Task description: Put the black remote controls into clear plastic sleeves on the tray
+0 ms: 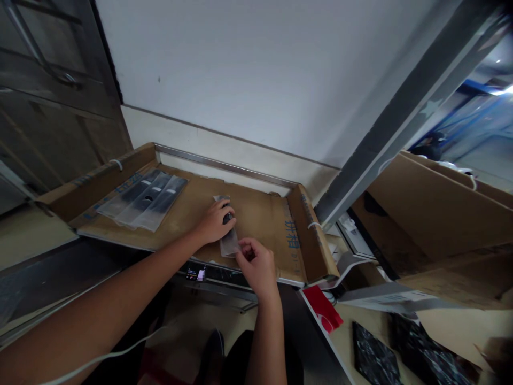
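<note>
- Brown cardboard tray point(264, 214) spreads below our hands; clear bags point(138, 208) lie together at its left.
- Our left hand point(214, 222) covers the upper part of another clear bag point(229, 245); our right hand point(258, 267) pinches its lower corner.
- We should press lightly and hold this corner straight, so the film does not crease.
- Dark piece point(227, 218) under the left fingers is mostly hidden; we cannot tell what it is.

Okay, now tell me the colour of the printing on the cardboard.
The printing is blue, seen best in the head view.
</note>
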Demonstrator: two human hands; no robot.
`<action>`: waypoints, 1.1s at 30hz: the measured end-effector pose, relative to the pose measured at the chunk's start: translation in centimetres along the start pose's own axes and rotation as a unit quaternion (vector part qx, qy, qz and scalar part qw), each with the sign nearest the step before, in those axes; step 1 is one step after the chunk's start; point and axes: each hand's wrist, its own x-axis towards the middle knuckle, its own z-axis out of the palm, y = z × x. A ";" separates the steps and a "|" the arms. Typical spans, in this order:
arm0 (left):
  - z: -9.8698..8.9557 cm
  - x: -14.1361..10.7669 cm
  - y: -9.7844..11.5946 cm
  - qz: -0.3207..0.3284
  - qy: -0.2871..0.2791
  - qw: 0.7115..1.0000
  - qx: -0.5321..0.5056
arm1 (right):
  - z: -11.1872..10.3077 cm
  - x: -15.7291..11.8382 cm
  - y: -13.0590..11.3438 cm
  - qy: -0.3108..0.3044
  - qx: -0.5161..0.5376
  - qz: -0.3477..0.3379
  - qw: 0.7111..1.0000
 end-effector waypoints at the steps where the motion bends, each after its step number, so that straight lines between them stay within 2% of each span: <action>1: 0.0 0.0 0.0 -0.001 -0.001 1.000 -0.001 | 0.0 0.0 0.0 -0.001 0.000 0.001 1.000; 25: 0.2 0.0 -0.2 0.006 0.006 1.000 -0.002 | 0.0 0.0 0.0 -0.004 -0.032 -0.012 0.999; 33: 0.3 0.0 -0.2 0.008 0.009 1.000 0.006 | 0.1 0.1 0.2 0.001 0.002 -0.014 1.000</action>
